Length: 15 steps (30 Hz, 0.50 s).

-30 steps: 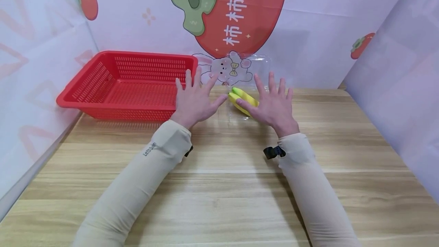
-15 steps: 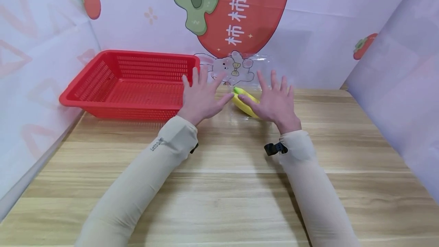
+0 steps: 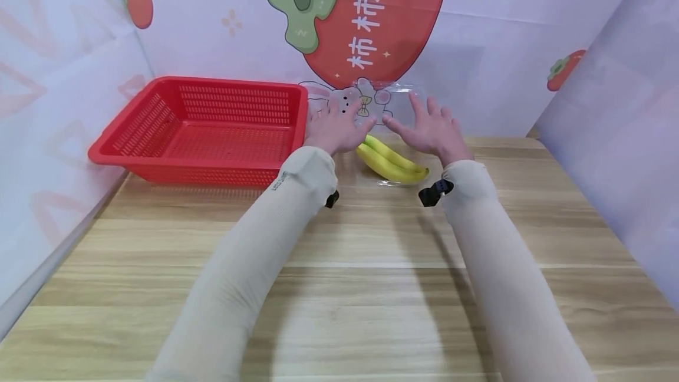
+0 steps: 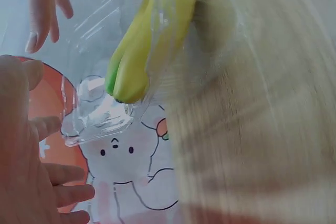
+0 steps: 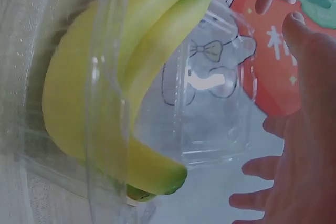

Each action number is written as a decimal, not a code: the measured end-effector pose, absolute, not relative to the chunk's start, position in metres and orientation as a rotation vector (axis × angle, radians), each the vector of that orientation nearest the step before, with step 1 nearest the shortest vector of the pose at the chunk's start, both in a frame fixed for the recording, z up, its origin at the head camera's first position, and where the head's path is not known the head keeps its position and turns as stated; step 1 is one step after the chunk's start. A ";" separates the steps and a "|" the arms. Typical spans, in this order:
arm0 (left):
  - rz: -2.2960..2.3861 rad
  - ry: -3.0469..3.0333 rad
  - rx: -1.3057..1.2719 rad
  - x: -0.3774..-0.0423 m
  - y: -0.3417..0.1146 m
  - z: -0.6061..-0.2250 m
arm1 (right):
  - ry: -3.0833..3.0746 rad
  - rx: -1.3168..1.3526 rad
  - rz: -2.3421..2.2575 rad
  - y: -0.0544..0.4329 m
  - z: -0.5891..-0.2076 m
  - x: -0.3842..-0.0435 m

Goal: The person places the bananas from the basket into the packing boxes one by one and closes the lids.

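Two yellow bananas (image 3: 392,164) with green tips lie in a clear plastic clamshell box (image 4: 100,124), whose lid stands raised at the back against the wall. My left hand (image 3: 334,128) is spread above the box's left side, fingers apart and holding nothing. Opposite it, my right hand (image 3: 432,131) hovers over the right side, its fingers also spread and free of any object. In the right wrist view the bananas (image 5: 115,77) show behind the clear front wall, and the raised lid (image 5: 215,87) lies beyond them, near the right fingers.
A red perforated plastic basket (image 3: 228,164) stands to the left of the box, its right rim close to my left hand. The wooden table (image 3: 339,311) ends at a printed cloth wall (image 3: 498,75) behind. Cloth walls rise at both sides.
Both hands have moved forward, toward the box's raised lid, uncovering more of the bananas. The left hand has also shifted right, away from the basket. Box and basket stay in place.
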State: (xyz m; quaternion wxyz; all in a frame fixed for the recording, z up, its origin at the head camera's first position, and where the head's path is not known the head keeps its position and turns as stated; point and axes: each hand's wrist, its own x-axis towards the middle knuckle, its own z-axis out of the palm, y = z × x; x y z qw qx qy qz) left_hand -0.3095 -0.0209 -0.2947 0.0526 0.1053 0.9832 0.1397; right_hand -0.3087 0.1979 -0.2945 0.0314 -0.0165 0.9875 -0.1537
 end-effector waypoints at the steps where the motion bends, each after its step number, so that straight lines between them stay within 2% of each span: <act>1: 0.472 2.954 0.314 -0.312 -0.021 -0.295 | 3.020 -0.045 -0.487 0.199 -0.294 -0.312; 7: 0.727 2.787 0.326 -0.316 -0.022 -0.294 | 2.893 -0.052 -0.707 0.202 -0.297 -0.324; 15: 0.849 2.783 0.386 -0.312 -0.015 -0.294 | 2.864 -0.099 -0.961 0.206 -0.301 -0.324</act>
